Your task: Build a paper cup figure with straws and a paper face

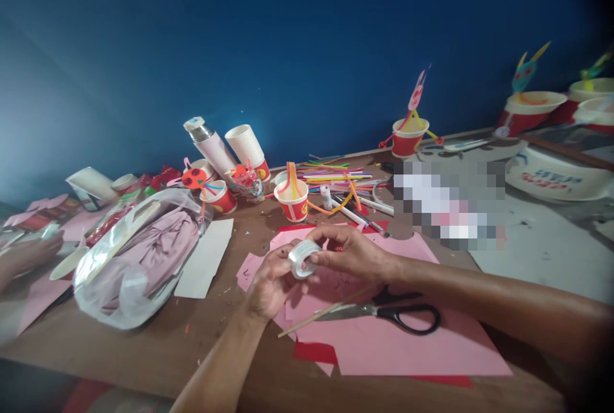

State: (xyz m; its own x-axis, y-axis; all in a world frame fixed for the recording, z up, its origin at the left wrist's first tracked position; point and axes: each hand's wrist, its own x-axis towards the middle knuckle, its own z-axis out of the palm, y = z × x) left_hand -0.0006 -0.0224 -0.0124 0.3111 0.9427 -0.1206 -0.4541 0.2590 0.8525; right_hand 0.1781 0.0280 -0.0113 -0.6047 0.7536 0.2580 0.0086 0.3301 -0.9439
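I have the left hand [269, 285] and the right hand [352, 252] both holding a roll of tape [298, 258] in their fingers, above the pink paper [407, 352] on the worktop [163, 355]. Nearer me, black-handled scissors [377, 312] lie on that paper, a thin stick [307, 321] beside their blades. Beyond the hands I see a red-and-white cup [293, 210] with orange strips, near some coloured straws [338, 177].

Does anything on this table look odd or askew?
Nothing obviously spilled. The pale pink flask and tall cup stack at the back lean left, though that may be lens distortion. A pixelated patch at right hides whatever is there.
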